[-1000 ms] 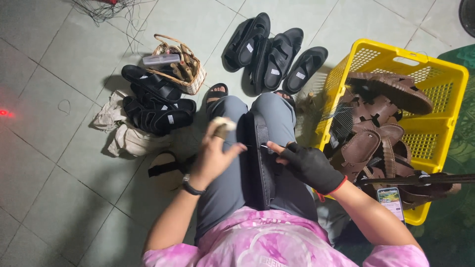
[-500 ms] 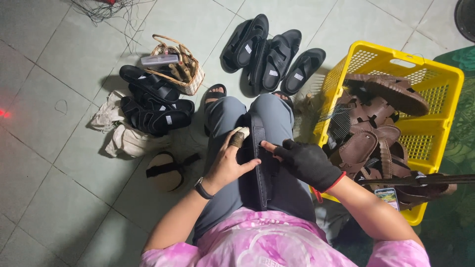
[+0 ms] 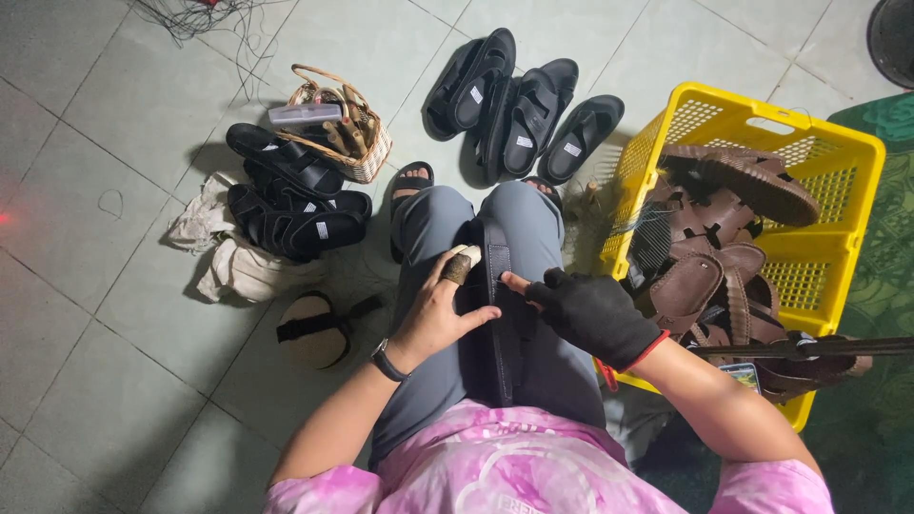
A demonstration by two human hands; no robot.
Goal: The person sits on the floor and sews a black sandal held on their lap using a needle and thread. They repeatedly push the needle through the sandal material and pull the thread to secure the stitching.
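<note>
Grey tiled floor (image 3: 114,381), rags, black sandal pile (image 3: 295,205), wicker basket (image 3: 343,133). Left hand (image 3: 438,309) flat, fingers spread, pressing dark sandal (image 3: 495,314) lying on lap. Gloved right hand (image 3: 590,309) loosely curled, fingertip touching sandal's edge. Yellow crate (image 3: 838,190) of brown sandals at right.

Black sandal (image 3: 495,314) on grey trousers (image 3: 433,381). Right hand (image 3: 590,314) in a black fingerless glove with red cuff. Yellow basket (image 3: 838,162) holds brown sandals (image 3: 705,247). Black sandals (image 3: 524,105) on pale grey-green tiled floor (image 3: 95,381). Pink tie-dye shirt (image 3: 533,476). Tan woven basket (image 3: 357,157).
</note>
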